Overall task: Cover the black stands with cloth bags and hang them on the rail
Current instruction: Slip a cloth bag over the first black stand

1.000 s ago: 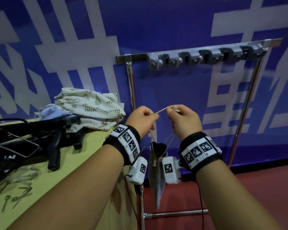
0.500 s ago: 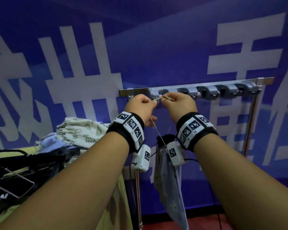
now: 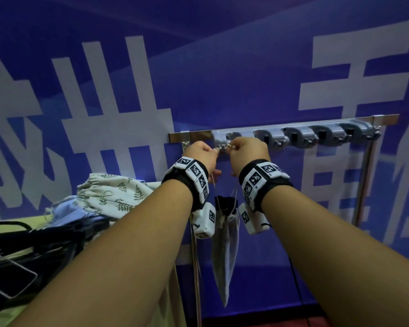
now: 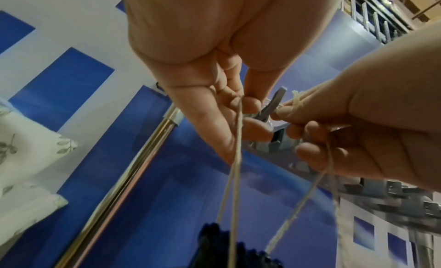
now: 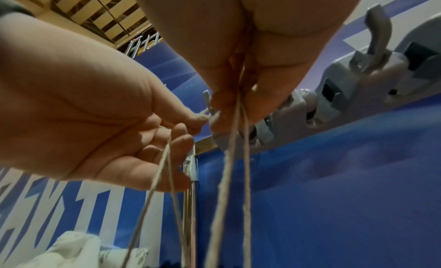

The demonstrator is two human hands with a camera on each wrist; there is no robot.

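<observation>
A grey cloth bag (image 3: 224,251) with a black stand (image 3: 226,204) poking out of its mouth hangs on beige drawstrings (image 4: 235,170) below my hands. My left hand (image 3: 204,153) and right hand (image 3: 246,149) each pinch a drawstring end, stretching the cord across the leftmost grey hook (image 4: 274,104) of the rail (image 3: 293,135). In the right wrist view the strings (image 5: 238,159) run down from my right fingers (image 5: 229,100), close to the same hook (image 5: 207,102).
On the yellow-green table (image 3: 14,225) at the left lie leaf-print cloth bags (image 3: 113,194) and a heap of black stands (image 3: 33,246). The rail carries several more grey hooks (image 3: 321,135) to the right. Chrome posts (image 3: 364,185) hold it before a blue wall.
Both hands have risen with the drawstring from chest height to the rail's leftmost hook, and the bag has lifted with them. The view has tilted upward.
</observation>
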